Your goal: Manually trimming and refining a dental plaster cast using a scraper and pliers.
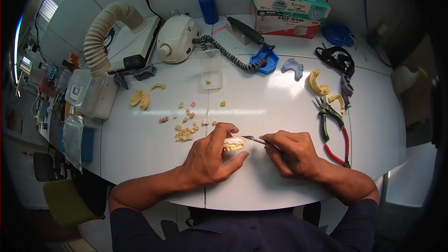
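Observation:
My left hand (210, 156) grips a small dental model (233, 145) with a white upper layer and yellowish teeth, resting at or just over the white worktop, its index finger curled over the top. My right hand (291, 154) holds a slim metal knife (252, 138), its blade pointing left beside the model's upper right. Fine light crumbs lie around the model. Beyond my left hand are scattered small tooth-coloured pieces (185, 135). To the right of my right hand lie pliers (345, 137) with red, black and green handles.
Yellow casts (317, 85) and a blue-grey cast (294, 67) lie back right. Behind are a clear box (212, 77), a blue tray (264, 65), a cream control unit (175, 42), a handpiece (245, 30) and stacked boxes (287, 14). A ribbed hose (93, 46) and lidded container (88, 93) stand left.

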`<state>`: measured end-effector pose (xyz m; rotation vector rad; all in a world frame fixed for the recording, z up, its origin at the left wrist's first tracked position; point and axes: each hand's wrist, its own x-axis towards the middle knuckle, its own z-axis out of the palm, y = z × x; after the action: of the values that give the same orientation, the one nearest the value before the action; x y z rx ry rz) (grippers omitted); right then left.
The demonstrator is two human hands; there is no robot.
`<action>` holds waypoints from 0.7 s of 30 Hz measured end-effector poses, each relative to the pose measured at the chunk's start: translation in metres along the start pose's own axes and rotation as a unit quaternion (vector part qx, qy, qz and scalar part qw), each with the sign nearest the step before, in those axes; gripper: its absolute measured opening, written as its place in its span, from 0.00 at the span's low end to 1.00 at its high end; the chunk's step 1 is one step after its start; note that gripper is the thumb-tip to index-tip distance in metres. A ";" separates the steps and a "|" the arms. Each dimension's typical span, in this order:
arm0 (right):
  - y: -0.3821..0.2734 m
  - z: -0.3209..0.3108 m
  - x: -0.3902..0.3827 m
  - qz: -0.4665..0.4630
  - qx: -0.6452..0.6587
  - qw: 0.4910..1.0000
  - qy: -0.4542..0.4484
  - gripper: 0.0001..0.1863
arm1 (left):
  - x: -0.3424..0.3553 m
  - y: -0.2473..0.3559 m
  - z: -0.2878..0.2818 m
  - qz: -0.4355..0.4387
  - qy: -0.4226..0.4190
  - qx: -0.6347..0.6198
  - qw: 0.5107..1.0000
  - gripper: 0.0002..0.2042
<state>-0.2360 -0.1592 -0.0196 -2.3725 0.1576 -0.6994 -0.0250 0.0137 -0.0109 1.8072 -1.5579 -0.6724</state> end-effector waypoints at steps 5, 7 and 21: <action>-0.003 0.000 0.001 -0.004 -0.026 0.999 -0.034 0.16 | 0.001 -0.006 0.005 0.034 0.032 -0.013 0.999 0.28; -0.004 -0.001 0.001 -0.003 -0.017 1.000 -0.022 0.16 | 0.002 -0.006 0.005 0.046 0.035 -0.007 0.998 0.28; 0.002 0.000 0.001 0.021 0.005 1.000 -0.006 0.15 | 0.002 -0.003 0.001 0.018 0.010 0.000 1.000 0.28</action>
<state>-0.2357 -0.1608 -0.0200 -2.3570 0.1984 -0.6638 -0.0240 0.0121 -0.0138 1.7777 -1.5736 -0.6359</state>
